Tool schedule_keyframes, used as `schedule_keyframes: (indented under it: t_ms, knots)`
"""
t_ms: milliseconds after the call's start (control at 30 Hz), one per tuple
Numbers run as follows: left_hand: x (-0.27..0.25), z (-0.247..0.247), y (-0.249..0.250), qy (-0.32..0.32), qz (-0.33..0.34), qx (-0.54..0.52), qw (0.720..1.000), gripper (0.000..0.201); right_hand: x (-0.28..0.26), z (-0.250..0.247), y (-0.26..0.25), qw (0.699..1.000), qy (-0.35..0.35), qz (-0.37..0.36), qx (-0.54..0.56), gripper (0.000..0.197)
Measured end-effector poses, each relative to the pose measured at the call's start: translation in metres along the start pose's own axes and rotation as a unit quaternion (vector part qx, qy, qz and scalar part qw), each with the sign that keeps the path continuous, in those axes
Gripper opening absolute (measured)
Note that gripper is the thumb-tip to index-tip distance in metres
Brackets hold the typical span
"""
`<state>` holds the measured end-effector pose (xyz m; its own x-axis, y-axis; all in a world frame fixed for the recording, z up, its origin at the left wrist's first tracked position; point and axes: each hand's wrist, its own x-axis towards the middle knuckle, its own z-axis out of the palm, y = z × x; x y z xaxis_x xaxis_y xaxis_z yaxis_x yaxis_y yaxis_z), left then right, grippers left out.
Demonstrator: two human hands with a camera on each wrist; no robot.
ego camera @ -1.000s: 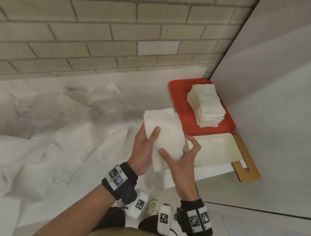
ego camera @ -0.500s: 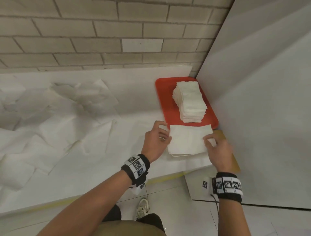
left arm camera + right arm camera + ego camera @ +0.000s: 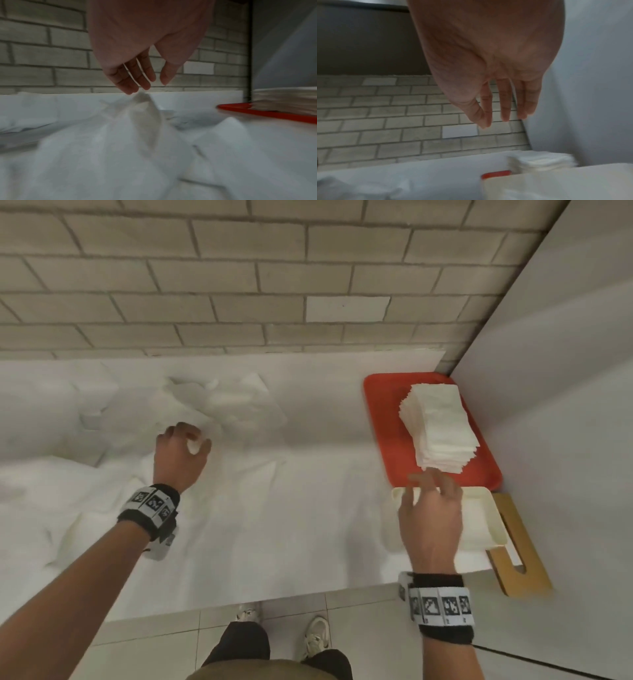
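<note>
A pile of loose white napkins covers the white table. My left hand reaches into it and pinches the raised tip of one loose napkin between thumb and fingertips. At the right, a tall stack of folded napkins stands on a red tray. In front of it lies a cream tray on a wooden board. My right hand hovers over the cream tray with straight fingers, holding nothing. It hides part of the tray's inside.
A brick wall runs along the back of the table and a white panel closes off the right side. The table's front edge is near my legs, with tiled floor and my shoes below.
Both hands have let go of the folded napkin on the cream tray. My left hand swung left to the loose pile and took a napkin. My right hand lifted slightly.
</note>
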<state>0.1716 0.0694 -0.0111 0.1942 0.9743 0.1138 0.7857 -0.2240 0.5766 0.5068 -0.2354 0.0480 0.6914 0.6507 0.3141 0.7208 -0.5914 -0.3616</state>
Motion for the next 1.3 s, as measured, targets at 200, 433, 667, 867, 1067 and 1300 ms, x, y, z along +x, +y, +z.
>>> schedule_keyframes:
  t_ms: [200,433,667,867,1067,1300]
  knots:
    - [0.007,0.001,-0.034,-0.197,-0.052,0.028,0.979,0.084,-0.005,0.106,-0.13,0.952,-0.257,0.031,0.167,0.034]
    - [0.012,-0.027,-0.03,-0.187,-0.016,-0.156,0.97,0.038,-0.024,0.192,-0.203,0.895,-0.357,0.127,0.238,0.041]
    - [-0.032,-0.039,-0.045,-0.19,-0.138,-0.427,0.873,0.046,-0.002,0.117,-0.215,0.822,-0.204,0.175,0.502,0.041]
    - [-0.06,-0.005,-0.072,-0.27,-0.229,-0.452,0.819,0.044,-0.001,0.048,-0.232,0.655,-0.202,0.157,0.711,0.06]
    - [-0.066,0.01,-0.061,-0.27,-0.246,-0.478,0.799,0.032,-0.058,0.139,-0.239,0.754,-0.246,0.298,0.531,0.03]
    - [-0.072,0.013,-0.049,-0.301,-0.272,-0.495,0.768,0.038,-0.091,0.195,-0.228,0.829,-0.281,0.27,0.401,0.016]
